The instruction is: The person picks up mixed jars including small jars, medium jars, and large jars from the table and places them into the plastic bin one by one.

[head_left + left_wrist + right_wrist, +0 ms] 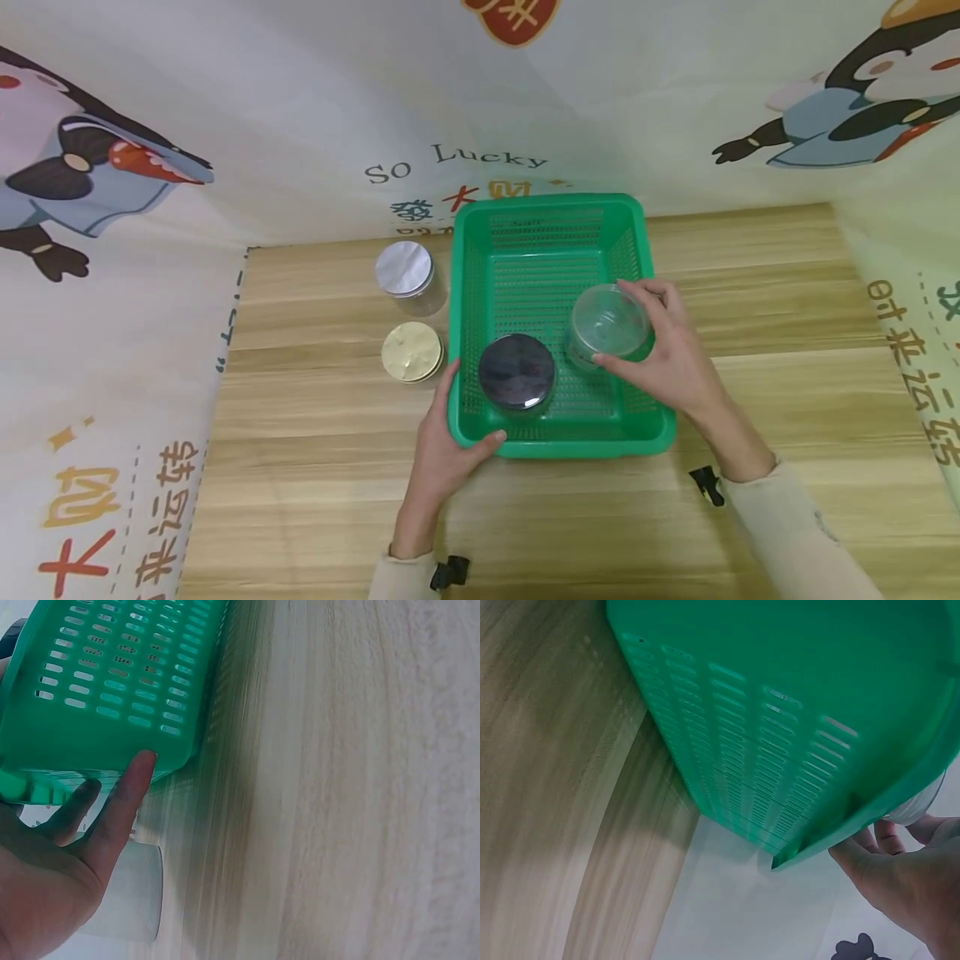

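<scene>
My right hand (671, 358) grips a clear round jar (611, 321) near its upper end, thumb on the near side and fingers on the far side. The jar is inside the right half of the green plastic basket (562, 448). At the basket's near left corner, my left hand (446, 442) holds on, its thumb over the rim and its fingers along the outer wall. In the left wrist view, the fingertips (141, 766) lie against the slotted side. A jar with a black lid (517, 372) stands inside the basket, close to the left thumb.
Left of the basket, a clear jar with a silver lid (408, 275) stands behind a jar with a gold lid (412, 352). The wooden tabletop (315, 467) meets a printed white cloth (300, 125) at the back and sides. The basket's far end is close to the back cloth.
</scene>
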The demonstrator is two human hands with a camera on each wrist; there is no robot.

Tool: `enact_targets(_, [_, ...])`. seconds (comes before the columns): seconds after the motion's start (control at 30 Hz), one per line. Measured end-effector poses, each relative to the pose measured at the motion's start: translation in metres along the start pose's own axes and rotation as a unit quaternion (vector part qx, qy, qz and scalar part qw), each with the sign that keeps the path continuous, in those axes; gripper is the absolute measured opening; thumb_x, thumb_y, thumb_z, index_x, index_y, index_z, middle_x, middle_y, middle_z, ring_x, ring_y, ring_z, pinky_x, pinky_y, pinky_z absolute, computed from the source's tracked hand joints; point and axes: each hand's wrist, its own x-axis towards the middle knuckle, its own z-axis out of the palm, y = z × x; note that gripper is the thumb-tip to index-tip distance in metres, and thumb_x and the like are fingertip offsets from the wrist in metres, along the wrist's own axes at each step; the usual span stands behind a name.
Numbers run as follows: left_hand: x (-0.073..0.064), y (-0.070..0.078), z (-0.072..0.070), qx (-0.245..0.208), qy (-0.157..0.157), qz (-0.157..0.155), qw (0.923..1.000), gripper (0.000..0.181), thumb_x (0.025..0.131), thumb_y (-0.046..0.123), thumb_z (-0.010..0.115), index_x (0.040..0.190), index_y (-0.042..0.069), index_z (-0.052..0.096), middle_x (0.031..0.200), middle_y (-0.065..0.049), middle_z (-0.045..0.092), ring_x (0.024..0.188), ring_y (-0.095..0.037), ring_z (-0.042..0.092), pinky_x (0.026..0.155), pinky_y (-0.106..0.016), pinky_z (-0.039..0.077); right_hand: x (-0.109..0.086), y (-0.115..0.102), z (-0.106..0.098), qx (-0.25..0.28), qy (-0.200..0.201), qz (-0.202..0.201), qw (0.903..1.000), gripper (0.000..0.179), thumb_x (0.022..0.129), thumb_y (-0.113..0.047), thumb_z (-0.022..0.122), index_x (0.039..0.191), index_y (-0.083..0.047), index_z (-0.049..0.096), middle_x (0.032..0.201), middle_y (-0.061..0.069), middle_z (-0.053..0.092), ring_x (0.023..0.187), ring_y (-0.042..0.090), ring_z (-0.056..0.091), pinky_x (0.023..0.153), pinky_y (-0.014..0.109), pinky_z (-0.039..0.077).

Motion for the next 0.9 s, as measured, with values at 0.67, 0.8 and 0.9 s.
enact_targets(0.67, [0.003,-0.047,0.011,0.001,0.011,0.015,0.9998,0.106,0.070,0.022,0.090,0.156,0.027,0.028,0.151,-0.007,0.045,0.139,-0.028,0.041,0.110,-0.055,0.034,0.000,0.006,0.010,0.004,-0.023,-0.033,0.9992,0.091,0.068,-0.019,0.092,0.145,-0.006,0.047,0.137,0.016,0.039,0.125,0.035,0.044,0.096,0.058,0.046])
enact_targets(0.8, [0.002,-0.049,0.012,0.005,0.012,0.015,0.9998,0.106,0.070,0.027,0.089,0.156,0.033,0.027,0.150,-0.006,0.046,0.138,-0.027,0.041,0.110,-0.056,0.034,-0.002,0.006,0.012,-0.003,-0.027,-0.034,0.9990,0.091,0.068,-0.020,0.092,0.145,-0.005,0.047,0.137,0.017,0.039,0.126,0.035,0.044,0.096,0.057,0.046])
enact_targets(0.9, [0.003,-0.049,0.012,0.013,0.012,0.014,0.9997,0.106,0.070,0.031,0.089,0.156,0.036,0.026,0.151,-0.007,0.046,0.138,-0.027,0.041,0.109,-0.056,0.035,-0.002,0.005,0.011,-0.010,-0.031,-0.032,0.9990,0.091,0.068,-0.021,0.092,0.146,-0.006,0.046,0.138,0.017,0.038,0.125,0.036,0.044,0.095,0.059,0.046])
